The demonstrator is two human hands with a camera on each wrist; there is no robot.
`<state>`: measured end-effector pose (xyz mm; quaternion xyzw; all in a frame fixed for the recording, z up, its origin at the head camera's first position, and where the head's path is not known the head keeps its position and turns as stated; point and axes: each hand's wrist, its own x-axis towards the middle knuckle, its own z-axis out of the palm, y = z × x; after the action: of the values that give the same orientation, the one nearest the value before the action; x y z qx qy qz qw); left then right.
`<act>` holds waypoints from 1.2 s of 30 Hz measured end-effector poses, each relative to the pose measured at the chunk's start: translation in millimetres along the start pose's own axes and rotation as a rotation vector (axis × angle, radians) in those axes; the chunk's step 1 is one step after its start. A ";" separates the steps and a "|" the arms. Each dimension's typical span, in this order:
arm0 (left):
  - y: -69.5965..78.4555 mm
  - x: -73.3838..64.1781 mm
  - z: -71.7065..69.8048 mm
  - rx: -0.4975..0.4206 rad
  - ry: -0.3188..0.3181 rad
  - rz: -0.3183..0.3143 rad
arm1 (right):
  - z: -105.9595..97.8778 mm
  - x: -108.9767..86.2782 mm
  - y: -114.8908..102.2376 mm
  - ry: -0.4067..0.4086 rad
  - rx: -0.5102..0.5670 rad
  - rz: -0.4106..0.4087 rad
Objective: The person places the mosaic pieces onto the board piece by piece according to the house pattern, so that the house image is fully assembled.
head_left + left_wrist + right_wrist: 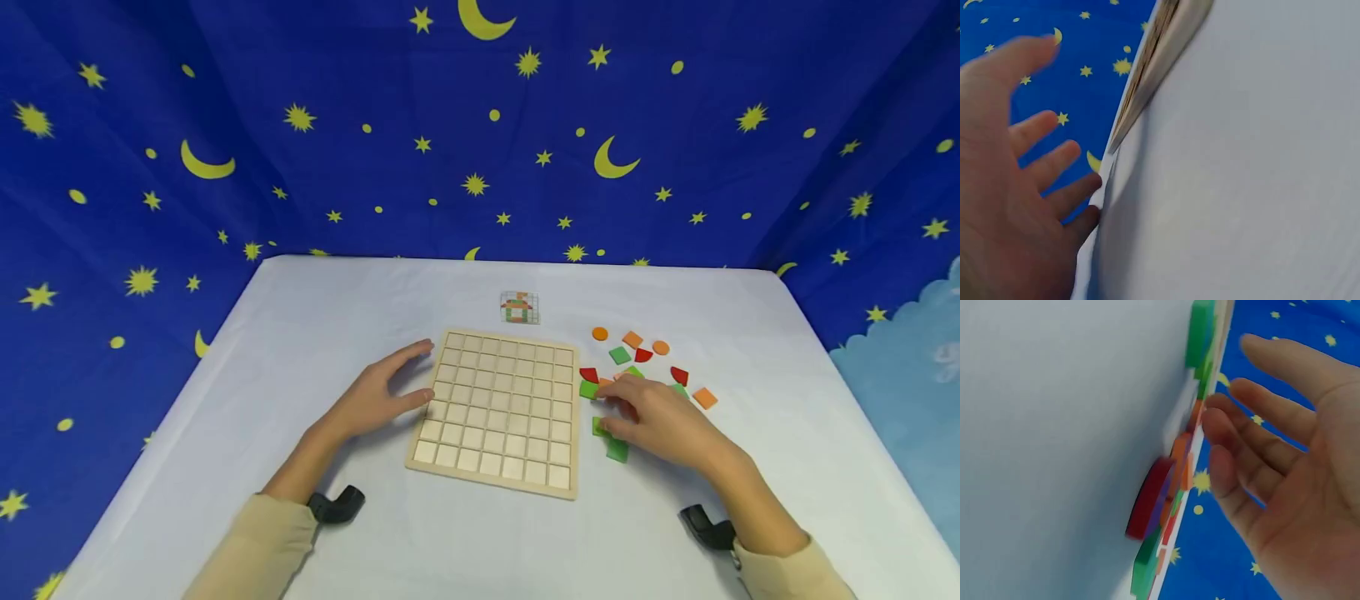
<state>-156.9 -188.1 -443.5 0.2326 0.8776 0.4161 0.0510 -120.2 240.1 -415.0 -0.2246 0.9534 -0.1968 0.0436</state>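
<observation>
A wooden grid board lies flat, its square cells bare. Beside its left edge, my left hand has its fingers spread, thumb and index fingertips at the rim; whether they touch it I cannot tell. My right hand hovers over scattered coloured tiles right of the board, fingers loosely bent. Seen from the right wrist, that hand holds nothing. Near it lie a green square tile, a red quarter-round tile and an orange square tile. Some tiles are partly hidden beneath the hand.
Behind the board lies a small pattern card with a house-like picture on a grid. Orange round tiles and more squares sit at the back right. A white cloth covers the table; blue starry fabric hangs behind it.
</observation>
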 end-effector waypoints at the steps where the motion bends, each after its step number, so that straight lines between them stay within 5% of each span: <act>1: -1.3 -0.1 1.8 -0.013 -0.010 -0.002 | 1.1 0.0 -0.7 -0.010 0.005 -0.002; 5: -5.5 -0.1 7.4 0.000 -0.035 0.002 | 3.6 -0.3 -2.6 -0.050 0.010 -0.006; 13: -4.6 -0.2 12.8 0.204 -0.108 0.105 | 3.7 -1.4 -4.1 -0.093 -0.002 -0.002; 20: -4.0 -1.5 13.1 0.281 -0.139 0.089 | 6.1 -0.4 -6.1 -0.106 -0.013 0.013; 32: 0.9 -2.9 21.0 0.360 -0.140 0.074 | 7.2 0.9 -3.9 -0.076 -0.044 0.003; 36: -1.8 -4.9 17.5 0.325 -0.139 0.102 | 6.8 1.7 -4.1 -0.078 -0.039 0.001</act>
<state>-148.3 -178.9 -456.7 0.3103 0.9146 0.2538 0.0523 -118.9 233.6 -419.6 -0.2323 0.9548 -0.1690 0.0767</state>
